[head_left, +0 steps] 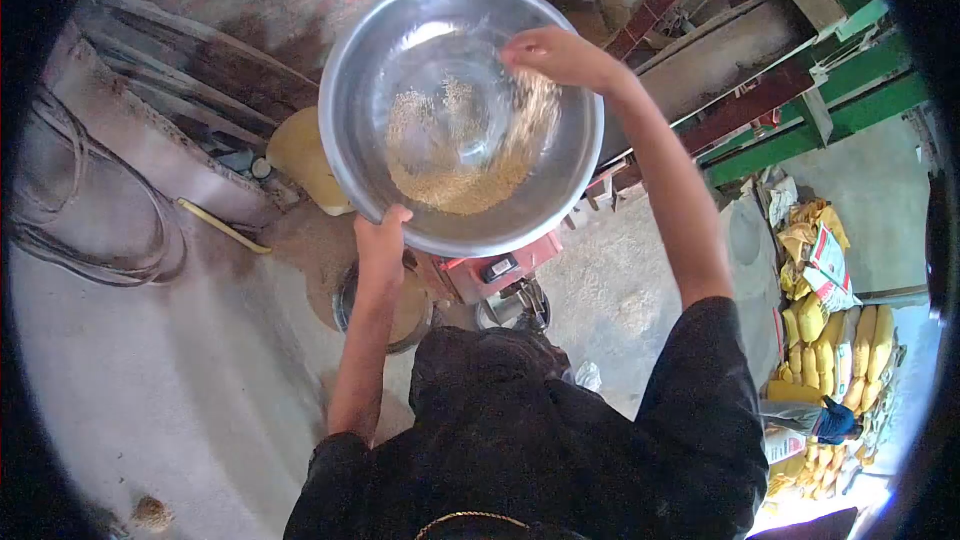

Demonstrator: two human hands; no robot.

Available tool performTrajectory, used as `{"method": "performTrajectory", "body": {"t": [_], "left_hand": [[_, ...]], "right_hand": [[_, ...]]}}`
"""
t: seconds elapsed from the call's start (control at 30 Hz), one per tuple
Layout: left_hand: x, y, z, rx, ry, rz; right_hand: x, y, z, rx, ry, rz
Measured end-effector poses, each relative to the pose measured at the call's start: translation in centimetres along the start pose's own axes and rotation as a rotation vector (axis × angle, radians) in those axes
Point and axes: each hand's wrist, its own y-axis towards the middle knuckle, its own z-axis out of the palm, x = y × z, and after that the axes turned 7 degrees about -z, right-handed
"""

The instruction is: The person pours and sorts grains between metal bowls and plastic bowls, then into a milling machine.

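Note:
A wide, shiny metal basin is tilted toward me, with tan grain lying along its lower inside. My left hand grips the basin's rim at the lower left. Over the basin's upper right inside is my right hand, its fingers curled together. Blurred grain streams down just below these fingers into the basin. Whatever remains inside the right hand is hidden.
Beneath the basin are a red machine and a round container of grain. Cables and a yellow stick lie left. Green and red machinery stands upper right. Yellow sacks are stacked right, near another person.

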Motion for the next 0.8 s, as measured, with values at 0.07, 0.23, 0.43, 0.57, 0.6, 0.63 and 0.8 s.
{"method": "performTrajectory", "body": {"t": [0.07, 0.23, 0.43, 0.57, 0.6, 0.63, 0.8], "left_hand": [[-1.3, 0.2, -0.5, 0.012, 0.080, 0.161], [-4.5, 2.3, -0.3, -0.029, 0.147, 0.431], [-10.1, 3.7, 2.1, -0.025, 0.571, 0.973], [-13.8, 1.5, 5.0, 0.069, 0.708, 1.084], [-14.6, 1.1, 5.4, 0.073, 0.714, 1.087], [-15.2, 0.8, 5.8, 0.121, 0.748, 1.138], [-17.1, 0.9, 6.6, 0.243, 0.779, 1.429]], "right_hand": [[0.0, -1.7, 0.2, -0.180, 0.142, -0.005], [-3.8, -4.7, 6.2, -1.386, 0.551, 0.245], [-10.2, -1.6, 15.0, -1.047, 1.827, 0.276], [-10.4, 1.7, 15.2, -1.188, 1.778, 0.257], [-10.5, 2.1, 14.7, -1.176, 1.745, 0.190], [-11.1, 2.7, 14.4, -1.161, 1.709, 0.125], [-9.3, 2.7, 9.7, -1.296, 1.811, 0.325]]}}
